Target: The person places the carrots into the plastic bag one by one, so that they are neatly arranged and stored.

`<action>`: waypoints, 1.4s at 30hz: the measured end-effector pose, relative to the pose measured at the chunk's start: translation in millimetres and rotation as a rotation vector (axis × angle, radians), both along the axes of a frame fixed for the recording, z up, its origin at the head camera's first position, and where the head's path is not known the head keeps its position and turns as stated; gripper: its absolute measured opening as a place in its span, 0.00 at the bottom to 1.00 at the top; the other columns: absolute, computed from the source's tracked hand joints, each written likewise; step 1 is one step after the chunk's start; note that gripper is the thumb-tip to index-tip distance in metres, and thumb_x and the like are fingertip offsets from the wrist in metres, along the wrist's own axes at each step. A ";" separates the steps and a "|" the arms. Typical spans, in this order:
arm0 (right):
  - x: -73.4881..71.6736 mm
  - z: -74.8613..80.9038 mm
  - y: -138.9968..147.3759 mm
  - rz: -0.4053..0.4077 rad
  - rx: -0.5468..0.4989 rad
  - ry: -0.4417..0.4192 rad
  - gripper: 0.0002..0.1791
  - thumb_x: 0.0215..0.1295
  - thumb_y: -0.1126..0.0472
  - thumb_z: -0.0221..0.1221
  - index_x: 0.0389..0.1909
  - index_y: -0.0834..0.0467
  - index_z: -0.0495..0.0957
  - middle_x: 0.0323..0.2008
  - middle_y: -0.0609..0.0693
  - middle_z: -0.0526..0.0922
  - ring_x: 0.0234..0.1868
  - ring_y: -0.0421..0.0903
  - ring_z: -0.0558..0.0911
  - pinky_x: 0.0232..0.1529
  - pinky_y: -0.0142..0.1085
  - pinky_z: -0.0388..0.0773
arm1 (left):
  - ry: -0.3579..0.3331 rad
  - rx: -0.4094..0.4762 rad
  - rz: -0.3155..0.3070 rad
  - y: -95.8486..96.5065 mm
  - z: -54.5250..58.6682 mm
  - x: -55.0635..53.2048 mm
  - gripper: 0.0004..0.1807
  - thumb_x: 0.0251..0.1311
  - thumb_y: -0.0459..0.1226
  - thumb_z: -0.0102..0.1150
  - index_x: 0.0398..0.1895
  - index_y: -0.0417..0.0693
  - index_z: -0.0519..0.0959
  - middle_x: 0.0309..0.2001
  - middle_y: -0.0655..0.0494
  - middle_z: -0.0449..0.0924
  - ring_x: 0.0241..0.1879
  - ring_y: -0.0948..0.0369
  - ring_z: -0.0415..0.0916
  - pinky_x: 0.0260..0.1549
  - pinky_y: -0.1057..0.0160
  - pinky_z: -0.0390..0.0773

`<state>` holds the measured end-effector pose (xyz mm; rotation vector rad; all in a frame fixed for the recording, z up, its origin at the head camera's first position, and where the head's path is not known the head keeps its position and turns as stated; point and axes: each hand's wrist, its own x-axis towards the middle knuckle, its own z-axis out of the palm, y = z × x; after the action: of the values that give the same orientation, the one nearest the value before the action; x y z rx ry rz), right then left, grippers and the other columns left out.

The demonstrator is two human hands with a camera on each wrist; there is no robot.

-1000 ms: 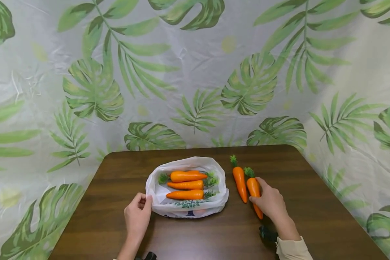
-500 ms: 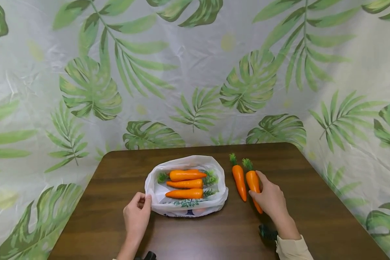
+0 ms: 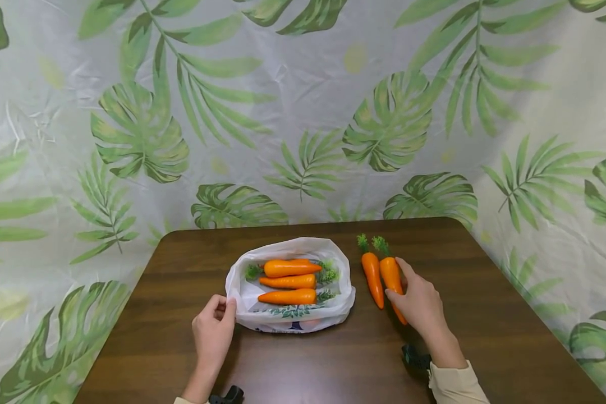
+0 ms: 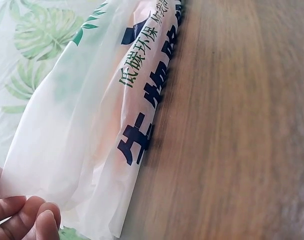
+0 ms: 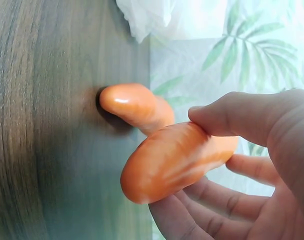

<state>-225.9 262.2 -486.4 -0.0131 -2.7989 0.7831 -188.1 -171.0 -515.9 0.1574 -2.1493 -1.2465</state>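
Note:
A white plastic bag (image 3: 303, 322) lies with its mouth spread, and several orange carrots (image 3: 288, 297) with green tops rest inside. At the bag's left edge my left hand (image 3: 214, 331) pinches the rim; the left wrist view shows thumb and fingertips (image 4: 29, 215) on the thin plastic. To the right of the bag, my right hand (image 3: 419, 300) grips a carrot (image 5: 167, 162) between thumb and fingers. Another carrot (image 3: 372, 279) lies on the table just left of the gripped one, between it and the bag. The palm side of the left hand is mostly hidden.
The brown wooden table (image 3: 313, 370) has rounded far corners. Behind it hangs a pale leaf-patterned curtain (image 3: 303, 112). Dark wrist straps show at the left wrist (image 3: 227, 395) and right wrist (image 3: 415, 357).
The gripped carrot's leafy end has swung left, close beside the other loose carrot's top. My left hand keeps its hold on the bag rim. The head view has shifted slightly.

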 end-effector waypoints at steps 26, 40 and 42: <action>-1.0 41.1 -42.6 0.171 0.043 0.118 0.43 0.58 0.54 0.71 0.75 0.48 0.64 0.43 0.51 0.86 0.36 0.51 0.84 0.32 0.46 0.78 | -0.005 0.018 -0.017 0.2 0.9 -1.0 0.08 0.62 0.36 0.68 0.25 0.52 0.80 0.19 0.62 0.78 0.20 0.63 0.76 0.20 0.69 0.73; -2.5 67.7 -90.0 0.323 0.148 0.180 0.41 0.55 0.58 0.73 0.70 0.47 0.70 0.42 0.48 0.84 0.31 0.46 0.79 0.25 0.40 0.75 | 0.009 0.030 -0.016 -0.9 1.0 -0.5 0.09 0.62 0.35 0.68 0.25 0.53 0.80 0.18 0.63 0.78 0.19 0.64 0.76 0.19 0.70 0.73; -3.2 69.0 -96.6 0.346 0.166 0.184 0.40 0.55 0.59 0.73 0.70 0.47 0.70 0.41 0.47 0.84 0.30 0.44 0.78 0.23 0.38 0.74 | 0.005 0.028 -0.013 -0.6 0.6 -0.3 0.09 0.62 0.35 0.68 0.25 0.53 0.80 0.19 0.63 0.78 0.19 0.64 0.76 0.19 0.71 0.73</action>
<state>-229.1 165.6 -417.3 0.5548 -2.7102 0.5822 -188.4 -171.6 -515.3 0.1512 -2.1325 -1.2832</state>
